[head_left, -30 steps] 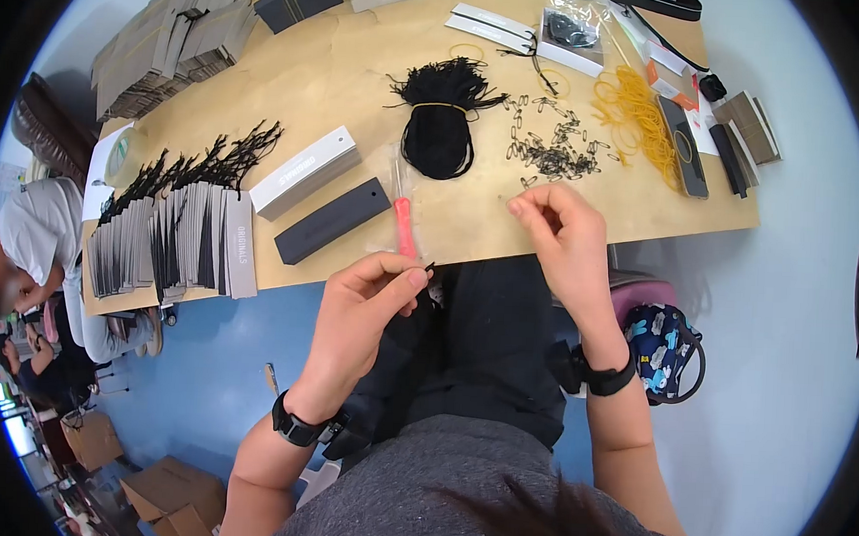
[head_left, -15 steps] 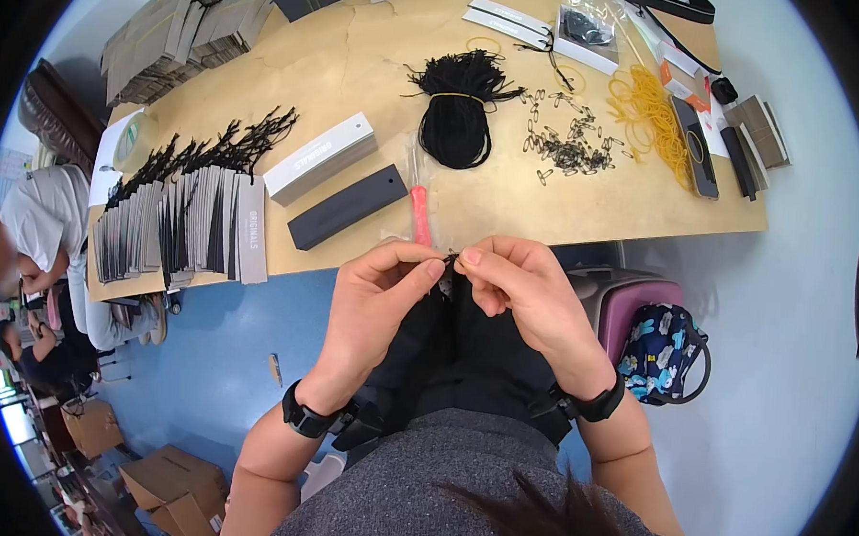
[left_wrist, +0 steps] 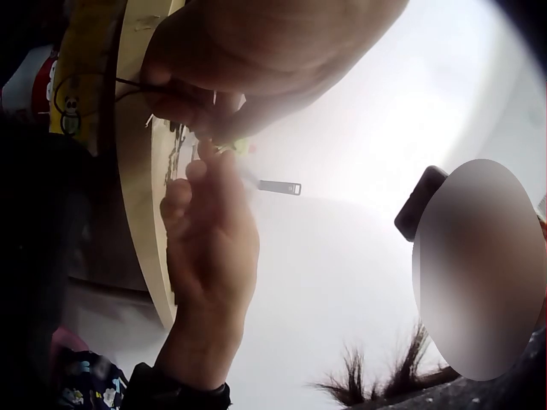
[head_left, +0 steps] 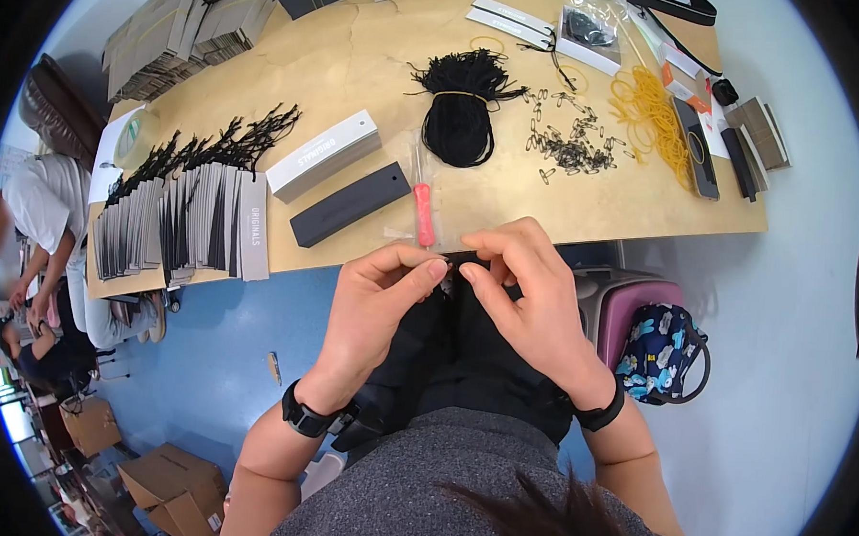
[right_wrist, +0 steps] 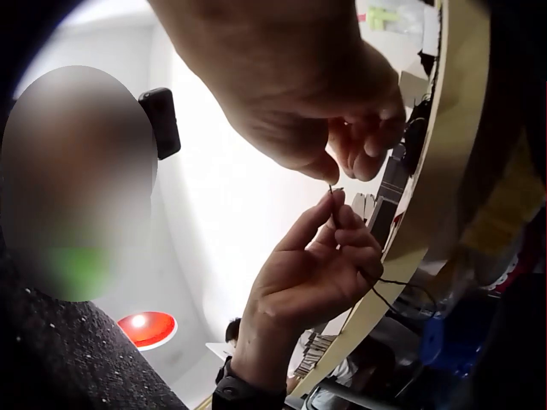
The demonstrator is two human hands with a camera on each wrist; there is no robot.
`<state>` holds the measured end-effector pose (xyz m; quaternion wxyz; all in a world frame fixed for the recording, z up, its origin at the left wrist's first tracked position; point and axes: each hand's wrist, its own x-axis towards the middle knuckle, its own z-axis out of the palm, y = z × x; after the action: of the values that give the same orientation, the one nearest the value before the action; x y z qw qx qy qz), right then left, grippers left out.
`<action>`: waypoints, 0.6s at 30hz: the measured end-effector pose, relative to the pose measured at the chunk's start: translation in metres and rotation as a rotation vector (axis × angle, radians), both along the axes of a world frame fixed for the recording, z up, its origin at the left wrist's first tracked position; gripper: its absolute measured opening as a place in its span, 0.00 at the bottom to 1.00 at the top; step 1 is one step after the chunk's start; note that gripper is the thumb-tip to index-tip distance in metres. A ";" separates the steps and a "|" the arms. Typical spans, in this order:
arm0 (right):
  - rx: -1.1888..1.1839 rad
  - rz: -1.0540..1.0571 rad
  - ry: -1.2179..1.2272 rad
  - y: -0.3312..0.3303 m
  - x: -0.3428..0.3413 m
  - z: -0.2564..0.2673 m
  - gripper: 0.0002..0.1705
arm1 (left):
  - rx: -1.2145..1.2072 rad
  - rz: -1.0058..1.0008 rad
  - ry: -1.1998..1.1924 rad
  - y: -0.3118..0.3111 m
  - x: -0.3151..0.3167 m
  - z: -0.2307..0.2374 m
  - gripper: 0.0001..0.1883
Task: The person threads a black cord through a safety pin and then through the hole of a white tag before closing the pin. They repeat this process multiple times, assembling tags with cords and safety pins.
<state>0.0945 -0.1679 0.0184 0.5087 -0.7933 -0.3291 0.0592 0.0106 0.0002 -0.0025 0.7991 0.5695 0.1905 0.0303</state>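
The left hand (head_left: 370,313) pinches a thin black cord between thumb and forefinger, just off the table's front edge. In the right wrist view the cord's short end (right_wrist: 332,193) sticks up from those fingertips, and its loop (right_wrist: 430,293) hangs out below the left hand (right_wrist: 312,278). Beside it is the right hand (head_left: 533,306), thumb and forefinger parted; its thumb tip is close to the cord's end, and whether they touch is unclear. On the table lie small dark pins (head_left: 574,152), a banded bundle of black cords (head_left: 458,130) and a red-handled tool (head_left: 423,215).
Rows of tasselled tags (head_left: 211,222), a white box (head_left: 324,156) and a dark box (head_left: 351,205) lie left on the table (head_left: 681,217). Yellow rubber bands (head_left: 652,120) and a phone (head_left: 695,150) are right. A patterned bag (head_left: 658,355) stands below right; other people are far left.
The right hand came from near the pins to the left hand, its fingertips meeting at the cord, then its forefinger lifted away from its thumb. The left hand kept its pinch.
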 end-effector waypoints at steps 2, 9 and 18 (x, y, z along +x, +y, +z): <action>-0.023 0.030 -0.129 -0.001 0.004 0.003 0.11 | -0.012 0.002 0.003 -0.001 0.000 0.001 0.05; -0.117 0.239 -0.511 -0.003 0.018 0.008 0.10 | -0.156 -0.100 0.007 0.007 -0.002 0.001 0.08; -0.151 0.203 -0.549 0.005 0.020 0.012 0.10 | -0.803 -0.101 -0.060 0.013 -0.016 -0.003 0.07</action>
<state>0.1148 -0.1629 0.0300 0.3319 -0.7783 -0.5265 -0.0829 -0.0055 0.0132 -0.0059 0.9636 0.2199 0.1354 -0.0693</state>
